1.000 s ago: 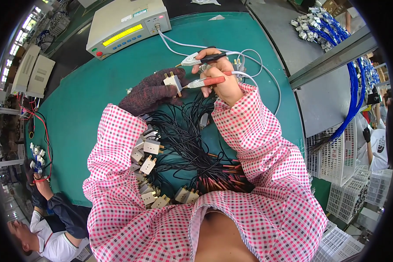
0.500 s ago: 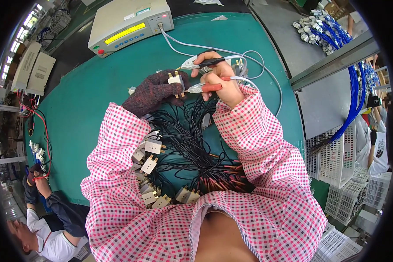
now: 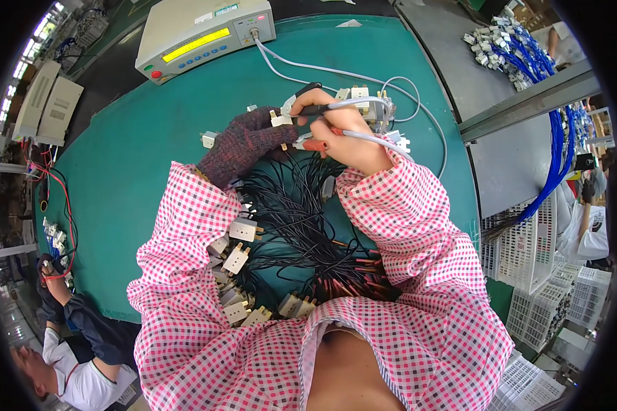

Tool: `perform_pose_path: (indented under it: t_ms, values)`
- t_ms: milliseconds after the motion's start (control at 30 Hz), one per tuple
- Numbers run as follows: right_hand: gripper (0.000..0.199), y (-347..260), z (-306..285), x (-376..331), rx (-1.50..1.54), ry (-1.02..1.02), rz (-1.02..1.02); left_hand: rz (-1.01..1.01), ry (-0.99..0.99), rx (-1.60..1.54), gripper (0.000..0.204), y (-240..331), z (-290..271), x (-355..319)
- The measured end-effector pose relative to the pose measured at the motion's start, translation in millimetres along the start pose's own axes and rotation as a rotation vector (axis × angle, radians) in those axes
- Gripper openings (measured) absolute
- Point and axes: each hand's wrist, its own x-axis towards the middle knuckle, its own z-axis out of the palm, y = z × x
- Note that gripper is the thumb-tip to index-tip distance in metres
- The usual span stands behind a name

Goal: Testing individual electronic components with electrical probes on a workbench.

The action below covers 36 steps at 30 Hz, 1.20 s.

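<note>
My left hand [image 3: 240,145], in a dark knitted glove, is closed around a white plug [image 3: 280,120] with brass pins. Bare, my right hand [image 3: 346,137] grips two test probes side by side: a black-handled probe [image 3: 315,109] and a red-handled probe [image 3: 315,145]. Their tips point left at the plug; whether they touch its pins is too small to tell. Below the hands spreads a bundle of black cables [image 3: 288,212] with coppery ends. Several white plugs [image 3: 236,259] lie along the inside of my left sleeve.
A bench tester [image 3: 206,41] with a lit yellow display stands on the green mat [image 3: 116,178], grey leads [image 3: 322,66] running from it. More plugs [image 3: 358,96] sit beyond my right hand. Blue cables [image 3: 559,151] hang at the right; a co-worker [image 3: 82,370] is at the lower left.
My right hand has moved slightly down and left with both probes, uncovering plugs behind it. The plug in my left hand has tilted. The co-worker's hand has shifted a little.
</note>
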Motion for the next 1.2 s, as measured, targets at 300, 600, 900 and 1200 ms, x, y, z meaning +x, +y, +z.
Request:
perform_pose_path:
  t_ms: [300,600,900,1200]
  values:
    - [0.019,2.4,11.4,2.1,0.078,0.105,0.074,-0.001,0.014,0.064,0.038,-0.3,-0.7,-1.3]
    - [0.026,16.9,12.3,5.1,0.379,0.152,-0.010,0.048,-0.009,0.005,0.037,0.6,-0.2,-2.7]
    - [0.022,24.4,-28.8,15.6,0.463,0.566,-0.006,0.023,-0.025,0.771,0.019,45.7,-3.5,-47.8]
    - [0.024,33.5,-28.8,21.7,0.579,0.660,-0.001,0.344,0.023,1.464,0.039,24.8,36.0,61.4]
